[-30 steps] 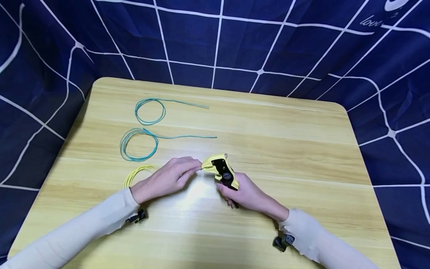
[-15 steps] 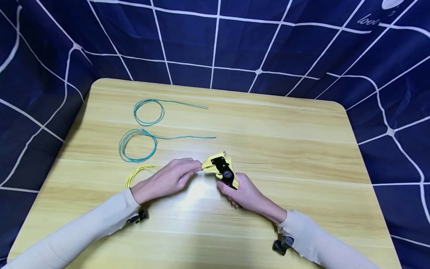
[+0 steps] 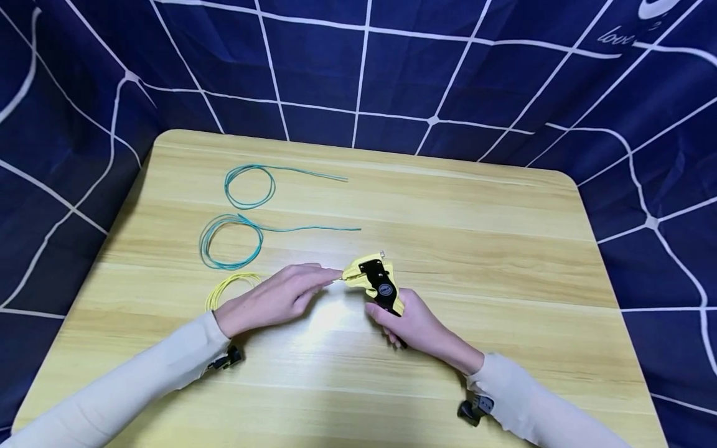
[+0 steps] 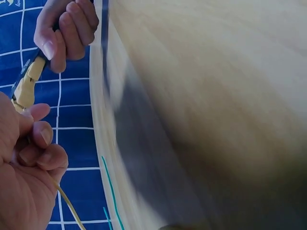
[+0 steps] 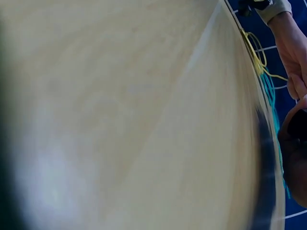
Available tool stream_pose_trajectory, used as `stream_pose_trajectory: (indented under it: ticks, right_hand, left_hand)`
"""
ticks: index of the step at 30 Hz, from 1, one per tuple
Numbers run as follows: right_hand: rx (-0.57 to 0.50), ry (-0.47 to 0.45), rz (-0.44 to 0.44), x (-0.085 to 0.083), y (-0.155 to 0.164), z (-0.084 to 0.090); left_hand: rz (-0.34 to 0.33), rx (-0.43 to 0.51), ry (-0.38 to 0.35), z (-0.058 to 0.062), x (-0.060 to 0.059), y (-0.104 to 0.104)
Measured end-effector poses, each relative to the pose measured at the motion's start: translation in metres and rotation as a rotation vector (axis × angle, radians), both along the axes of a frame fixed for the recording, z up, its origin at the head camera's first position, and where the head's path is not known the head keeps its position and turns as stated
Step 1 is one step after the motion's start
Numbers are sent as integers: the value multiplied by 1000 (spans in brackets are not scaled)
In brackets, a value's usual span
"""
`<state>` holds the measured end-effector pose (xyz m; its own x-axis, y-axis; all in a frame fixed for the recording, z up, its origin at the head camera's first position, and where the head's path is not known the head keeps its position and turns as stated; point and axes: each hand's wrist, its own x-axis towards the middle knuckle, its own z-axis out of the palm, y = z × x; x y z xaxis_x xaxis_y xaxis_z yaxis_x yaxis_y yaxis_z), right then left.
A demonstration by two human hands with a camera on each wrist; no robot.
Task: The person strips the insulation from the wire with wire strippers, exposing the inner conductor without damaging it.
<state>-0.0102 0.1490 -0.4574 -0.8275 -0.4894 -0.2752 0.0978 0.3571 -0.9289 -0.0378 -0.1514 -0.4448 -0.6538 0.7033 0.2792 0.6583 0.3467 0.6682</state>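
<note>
My right hand (image 3: 417,323) grips the handles of a yellow and black wire stripper (image 3: 384,287), its nose pointing left. At that nose are the fingertips of my left hand (image 3: 280,295), which pinches a yellow wire near its end. A short bit of wire shows between fingertips and tool; how deep it sits in the stripper is hidden. In the left wrist view the yellow wire (image 4: 69,205) trails out below my curled fingers. The rest of it lies as a coil (image 3: 215,294) on the table, partly covered by my left hand and forearm.
Two teal wire coils lie farther back on the wooden table (image 3: 504,249): one coil (image 3: 259,246) just beyond my left hand, another coil (image 3: 226,185) behind it. Both have straight tails running right. A dark blue cloth (image 3: 313,68) with white lines hangs around the table.
My right hand squeezed the stripper's handles, then eased off, so the lower handle tip shows again. The stripper and my left fingertips have shifted slightly right. The teal coils stayed put.
</note>
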Motion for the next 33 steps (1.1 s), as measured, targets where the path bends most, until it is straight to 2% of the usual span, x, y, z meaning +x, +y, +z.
stream_pose_trajectory:
  ticks: [10, 19, 23, 28, 33]
  right_hand:
    - [-92, -7, 2, 1, 9, 4]
    - [-253, -54, 29, 4, 20, 8]
    - [-359, -67, 24, 6, 24, 9]
    - [-478, -65, 14, 6, 29, 11]
    - [-506, -57, 1, 7, 34, 13]
  left_hand:
    - [-12, -24, -7, 2, -3, -1]
    - [35, -61, -28, 0, -1, -4]
    - [53, -53, -35, -2, -1, -3]
    - [70, -68, -18, -4, 0, -3]
    - [66, -121, 16, -7, 1, -4]
